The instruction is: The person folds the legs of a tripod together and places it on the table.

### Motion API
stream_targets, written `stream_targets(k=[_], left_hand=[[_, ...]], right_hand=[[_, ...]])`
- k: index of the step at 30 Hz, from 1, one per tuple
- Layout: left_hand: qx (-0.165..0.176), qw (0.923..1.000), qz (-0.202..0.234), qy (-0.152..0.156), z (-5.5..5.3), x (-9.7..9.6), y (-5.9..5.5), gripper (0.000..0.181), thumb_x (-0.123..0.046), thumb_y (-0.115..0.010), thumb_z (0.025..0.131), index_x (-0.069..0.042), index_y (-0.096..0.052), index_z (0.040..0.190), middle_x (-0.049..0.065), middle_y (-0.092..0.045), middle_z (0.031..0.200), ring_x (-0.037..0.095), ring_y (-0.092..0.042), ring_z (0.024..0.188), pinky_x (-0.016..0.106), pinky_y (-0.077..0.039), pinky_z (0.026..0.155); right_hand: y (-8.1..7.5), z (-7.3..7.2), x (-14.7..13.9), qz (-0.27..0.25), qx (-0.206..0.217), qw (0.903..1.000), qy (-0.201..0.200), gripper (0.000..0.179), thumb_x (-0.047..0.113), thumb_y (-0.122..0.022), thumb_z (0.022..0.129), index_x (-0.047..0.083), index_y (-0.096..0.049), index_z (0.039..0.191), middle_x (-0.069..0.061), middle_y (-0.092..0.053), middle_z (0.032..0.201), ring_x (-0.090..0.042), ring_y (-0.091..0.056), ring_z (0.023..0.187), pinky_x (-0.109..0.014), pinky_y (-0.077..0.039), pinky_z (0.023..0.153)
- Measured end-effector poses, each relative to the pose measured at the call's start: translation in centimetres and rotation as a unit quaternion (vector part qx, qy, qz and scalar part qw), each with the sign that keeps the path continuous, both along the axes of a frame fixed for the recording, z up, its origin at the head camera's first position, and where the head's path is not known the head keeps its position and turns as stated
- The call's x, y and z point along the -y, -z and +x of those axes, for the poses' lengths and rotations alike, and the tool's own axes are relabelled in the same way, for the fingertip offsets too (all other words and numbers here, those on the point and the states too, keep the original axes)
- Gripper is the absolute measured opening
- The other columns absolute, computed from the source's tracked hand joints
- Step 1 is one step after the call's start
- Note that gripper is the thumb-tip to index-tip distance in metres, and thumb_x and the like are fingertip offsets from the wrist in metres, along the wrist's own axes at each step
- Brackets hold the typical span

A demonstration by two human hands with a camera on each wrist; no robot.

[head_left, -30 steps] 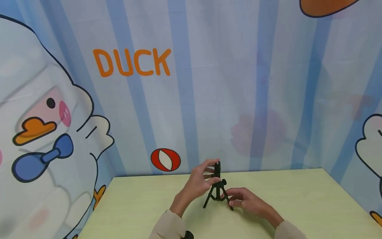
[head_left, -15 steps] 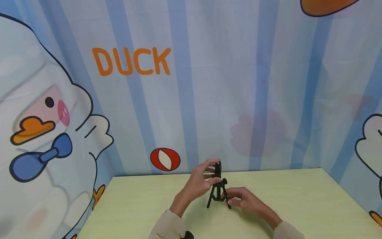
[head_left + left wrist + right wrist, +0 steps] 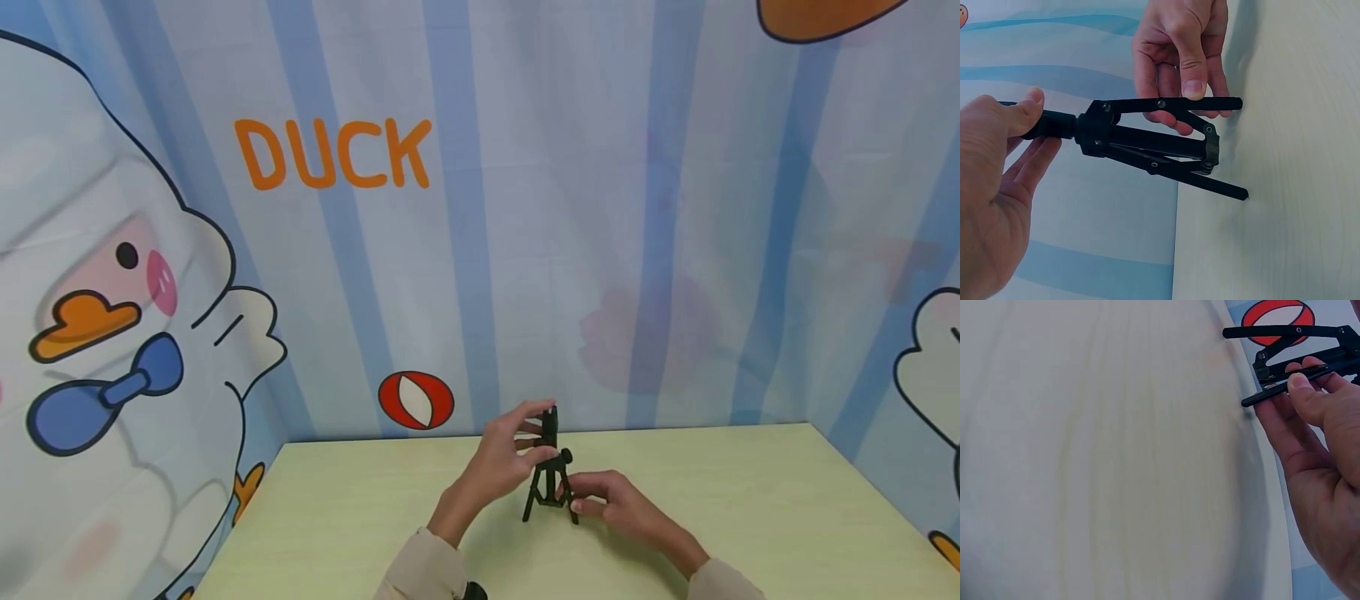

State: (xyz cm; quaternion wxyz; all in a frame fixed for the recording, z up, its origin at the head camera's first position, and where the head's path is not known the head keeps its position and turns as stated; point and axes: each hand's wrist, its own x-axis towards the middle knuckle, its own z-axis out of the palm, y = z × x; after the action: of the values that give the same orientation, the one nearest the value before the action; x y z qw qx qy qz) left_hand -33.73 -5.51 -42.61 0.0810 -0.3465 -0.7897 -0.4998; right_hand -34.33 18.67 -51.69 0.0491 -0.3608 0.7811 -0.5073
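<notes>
A small black tripod is upright at the middle of the table, its legs partly spread. My left hand grips its top from the left, thumb on one side and fingers on the other. Low on the right side, my right hand pinches one leg between thumb and fingers. The left wrist view shows the tripod's centre column and hinged braces between the legs. In the right wrist view, the thumb lies along the held leg. Whether the feet touch the table cannot be told.
The pale yellow-green table runs back to a blue striped cloth printed with ducks and the word DUCK. A small black object shows by the left sleeve at the lower edge.
The tripod's legs have drawn closer together, the front left foot shifting right and the right one left. Both hands keep their holds almost in place.
</notes>
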Motion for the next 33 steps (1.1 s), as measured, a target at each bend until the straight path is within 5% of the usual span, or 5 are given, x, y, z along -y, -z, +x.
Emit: stream_targets(k=[23, 33], left_hand=[[-0.009, 0.9997, 0.003, 0.02, 0.34, 0.06, 0.15, 0.066, -0.005, -0.075, 0.096, -0.023, -0.05, 0.154, 0.005, -0.061, 0.14, 0.022, -0.065, 0.118, 0.026, -0.056, 0.096], [-0.011, 0.9996, 0.001, 0.027, 0.48, 0.2, 0.09, 0.066, -0.002, -0.073, 0.096, -0.024, -0.05, 0.154, 0.007, -0.059, 0.142, 0.023, -0.065, 0.118, 0.025, -0.056, 0.095]], right_hand=[[0.21, 0.62, 0.6, 0.006, -0.077, 0.9967, 0.023, 0.015, 0.006, -0.07, 0.098, 0.011, -0.076, 0.111, -0.005, -0.076, 0.113, -0.017, -0.07, 0.107, -0.034, -0.056, 0.096], [-0.16, 0.47, 0.23, -0.018, 0.005, 0.9997, -0.012, 0.021, 0.007, -0.069, 0.099, 0.004, -0.076, 0.118, -0.011, -0.075, 0.115, -0.022, -0.072, 0.107, -0.029, -0.056, 0.094]])
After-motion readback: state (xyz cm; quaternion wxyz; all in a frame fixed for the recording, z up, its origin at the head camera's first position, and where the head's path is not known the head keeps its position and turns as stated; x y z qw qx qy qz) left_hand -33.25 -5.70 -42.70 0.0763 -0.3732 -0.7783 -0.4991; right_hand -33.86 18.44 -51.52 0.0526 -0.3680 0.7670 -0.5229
